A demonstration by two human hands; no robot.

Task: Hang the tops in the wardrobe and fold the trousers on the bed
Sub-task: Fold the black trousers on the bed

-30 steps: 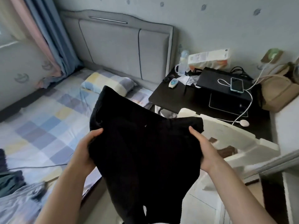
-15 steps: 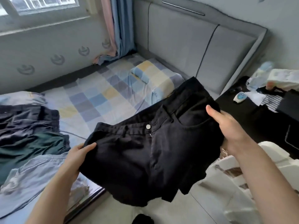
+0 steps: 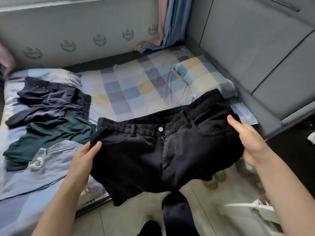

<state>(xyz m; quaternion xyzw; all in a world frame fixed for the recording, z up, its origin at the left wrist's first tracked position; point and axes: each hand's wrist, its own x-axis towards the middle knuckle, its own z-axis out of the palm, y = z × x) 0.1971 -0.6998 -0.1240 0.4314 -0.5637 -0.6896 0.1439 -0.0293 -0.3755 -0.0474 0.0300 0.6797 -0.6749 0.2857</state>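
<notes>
Black trousers (image 3: 153, 154) hang spread out in front of me, waistband up, silver button facing me, partly over the bed's near edge. My left hand (image 3: 85, 157) grips their left side below the waistband. My right hand (image 3: 247, 138) grips their right side at the pocket, thumb on top. The legs hang down out of sight toward the floor. The bed (image 3: 136, 92) has a checked sheet.
On the bed's left lie a dark navy garment (image 3: 51, 103), a dark green garment (image 3: 51, 137) and a light blue garment (image 3: 42, 169). A checked pillow (image 3: 201, 77) sits by the grey headboard (image 3: 255, 53). Slippers (image 3: 216, 179) stand on the floor.
My view has swung left toward the bed. Both hands have carried the black trousers left and over the bed's edge, still holding the same sides.
</notes>
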